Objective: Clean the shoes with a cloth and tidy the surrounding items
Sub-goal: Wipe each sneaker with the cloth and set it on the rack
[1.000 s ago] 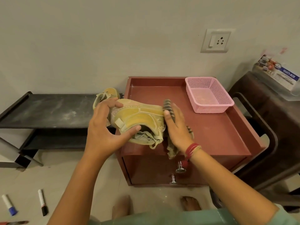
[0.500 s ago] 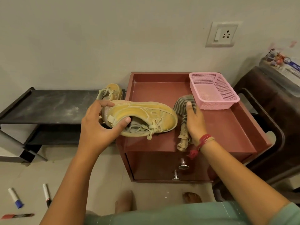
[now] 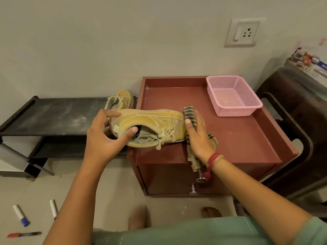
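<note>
Presently, my left hand (image 3: 104, 138) fingers (image 3: 113, 114) clasp the yellow sneaker (image 3: 150, 121) at its heel; my right hand (image 3: 200, 138) grips a striped cloth (image 3: 190, 114) against its toe, fingertips blurred.

Only one view is given, taken from the person's head. Everything is seen from close above, forward and down, with the shoe (image 3: 150, 119) in the middle and the wall (image 3: 106, 41) behind.

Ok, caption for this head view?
Left hand holds a shoe while right hand presses a cloth to its toe.
</note>
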Available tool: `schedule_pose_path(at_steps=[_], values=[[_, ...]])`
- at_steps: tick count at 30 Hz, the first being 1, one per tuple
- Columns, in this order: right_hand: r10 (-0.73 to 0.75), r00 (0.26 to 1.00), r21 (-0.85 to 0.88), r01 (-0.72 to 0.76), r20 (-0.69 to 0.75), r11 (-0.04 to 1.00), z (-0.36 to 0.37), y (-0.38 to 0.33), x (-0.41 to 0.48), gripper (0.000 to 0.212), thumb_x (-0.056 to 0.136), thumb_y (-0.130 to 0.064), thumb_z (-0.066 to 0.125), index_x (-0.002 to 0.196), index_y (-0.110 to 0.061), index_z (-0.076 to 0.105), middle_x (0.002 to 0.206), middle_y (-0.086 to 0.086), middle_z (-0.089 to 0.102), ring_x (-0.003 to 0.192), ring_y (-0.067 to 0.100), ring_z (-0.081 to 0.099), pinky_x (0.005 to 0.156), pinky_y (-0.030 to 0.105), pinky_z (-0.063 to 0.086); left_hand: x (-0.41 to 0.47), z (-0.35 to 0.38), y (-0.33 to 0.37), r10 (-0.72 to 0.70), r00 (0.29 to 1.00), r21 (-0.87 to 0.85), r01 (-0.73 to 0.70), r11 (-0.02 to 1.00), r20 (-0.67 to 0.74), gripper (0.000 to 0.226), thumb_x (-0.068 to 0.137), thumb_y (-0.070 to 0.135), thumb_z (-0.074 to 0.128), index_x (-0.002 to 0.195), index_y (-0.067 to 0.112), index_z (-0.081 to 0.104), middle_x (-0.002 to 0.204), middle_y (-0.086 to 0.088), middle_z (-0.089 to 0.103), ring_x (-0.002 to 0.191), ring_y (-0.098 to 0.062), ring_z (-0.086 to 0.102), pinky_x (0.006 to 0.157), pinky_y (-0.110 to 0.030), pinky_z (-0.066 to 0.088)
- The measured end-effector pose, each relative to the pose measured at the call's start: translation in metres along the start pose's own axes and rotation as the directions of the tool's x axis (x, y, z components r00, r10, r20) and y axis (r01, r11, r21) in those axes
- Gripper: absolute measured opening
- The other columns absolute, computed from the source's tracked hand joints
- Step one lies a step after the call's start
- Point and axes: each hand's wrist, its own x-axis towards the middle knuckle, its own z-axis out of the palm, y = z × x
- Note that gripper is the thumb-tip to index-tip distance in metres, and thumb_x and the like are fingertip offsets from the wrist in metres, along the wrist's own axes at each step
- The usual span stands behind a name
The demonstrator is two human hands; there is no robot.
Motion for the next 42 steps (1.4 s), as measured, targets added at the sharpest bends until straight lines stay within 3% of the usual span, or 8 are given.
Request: schedule_pose_path(at_steps=[3, 8, 16, 21, 27, 31, 37, 42], values=[[-0.128, 0.986, -0.118, 0.14, 0.11, 0.983, 0.008, 0.008, -0.004, 0.054, 0.095, -0.053, 0.031, 0.144, -0.034, 0.027, 0.156, -0.003, 0.02, 0.144, 0.012, 0.013, 0.115, 0.032, 0.013, 0.001, 0.0, -0.001, 0.006, 1.0, -0.018, -0.006, 1.0, 0.02, 0.047, 0.065, 0.058, 0.072, 0.104, 0.045, 0.049, 0.123, 0.01, 0.058, 0.115, -0.013, 0.057, 0.091, -0.038, 0.052], [0.184, 0.981, 0.08, -0.188, 0.062, 0.979, 0.002, 0.009, 0.01, 0.076, 0.081, -0.075, 0.035, 0.141, -0.028, 0.035, 0.145, 0.004, 0.04, 0.135, 0.02, 0.036, 0.112, 0.048, 0.029, 0.001, -0.003, -0.01, -0.036, 0.998, -0.077, 0.039, 0.996, 0.045, 0.054, 0.066, 0.056, 0.073, 0.109, 0.03, 0.053, 0.111, 0.008, 0.064, 0.102, -0.013, 0.065, 0.081, -0.036, 0.055], [0.196, 0.976, 0.235, -0.215, 0.098, 0.948, 0.0, 0.001, 0.009, 0.033, 0.099, -0.04, 0.038, 0.12, -0.02, 0.053, 0.115, -0.006, 0.06, 0.112, 0.01, 0.055, 0.094, 0.013, 0.04, 0.006, 0.006, -0.004, -0.224, 0.969, -0.034, 0.222, 0.974, -0.107, 0.061, 0.068, 0.076, 0.057, 0.105, 0.027, 0.06, 0.102, 0.011, 0.064, 0.092, -0.006, 0.063, 0.068, -0.022, 0.049], [0.291, 0.954, 0.329, -0.252, -0.075, 0.91, -0.004, -0.009, 0.013, 0.037, 0.099, -0.04, 0.038, 0.126, -0.019, 0.051, 0.122, -0.008, 0.056, 0.117, 0.012, 0.051, 0.101, 0.028, 0.037, 0.008, 0.006, -0.011, -0.265, 0.96, 0.06, 0.271, 0.961, -0.09, 0.077, 0.07, 0.087, 0.042, 0.111, 0.024, 0.058, 0.111, 0.003, 0.061, 0.099, -0.017, 0.06, 0.074, -0.029, 0.047], [-0.165, 0.985, -0.012, 0.165, -0.041, 0.986, 0.015, -0.019, -0.001, 0.05, 0.095, -0.045, 0.033, 0.142, -0.028, 0.032, 0.151, 0.0, 0.032, 0.141, 0.013, 0.024, 0.116, 0.034, 0.02, -0.001, -0.009, -0.008, -0.177, 0.951, 0.324, 0.088, 0.942, 0.255, 0.135, 0.053, 0.043, 0.091, 0.151, 0.042, -0.003, 0.15, 0.005, 0.014, 0.123, -0.008, 0.031, 0.097, -0.032, 0.037], [-0.043, 0.988, -0.195, 0.072, 0.15, 0.978, 0.035, -0.002, -0.002, 0.063, 0.092, -0.057, 0.026, 0.147, -0.025, 0.026, 0.155, -0.005, 0.022, 0.145, 0.011, 0.005, 0.118, 0.048, 0.008, -0.002, -0.008, -0.012, -0.106, 0.944, 0.325, -0.002, 0.946, 0.314, 0.143, 0.057, 0.021, 0.092, 0.142, 0.056, -0.018, 0.152, 0.003, 0.015, 0.115, -0.009, 0.037, 0.089, -0.029, 0.043], [0.168, 0.98, 0.053, -0.175, 0.105, 0.983, 0.021, -0.004, 0.023, 0.052, 0.099, -0.045, 0.034, 0.141, -0.015, 0.04, 0.141, 0.001, 0.045, 0.135, 0.019, 0.034, 0.111, 0.025, 0.027, 0.001, -0.015, -0.016, -0.005, 0.938, 0.326, -0.115, 0.938, 0.346, 0.124, 0.072, 0.01, 0.082, 0.146, 0.055, -0.007, 0.145, -0.001, 0.029, 0.101, -0.003, 0.043, 0.078, -0.021, 0.046], [0.577, 0.801, 0.692, -0.506, 0.158, 0.514, -0.016, -0.011, 0.041, 0.05, 0.095, -0.048, 0.043, 0.119, -0.006, 0.058, 0.114, 0.017, 0.066, 0.104, 0.034, 0.064, 0.086, 0.051, 0.053, 0.001, -0.012, -0.014, 0.037, 0.954, 0.517, -0.193, 0.834, 0.297, 0.123, 0.074, 0.029, 0.081, 0.144, 0.052, -0.017, 0.127, -0.014, 0.045, 0.077, -0.027, 0.06, 0.06, -0.043, 0.052]])
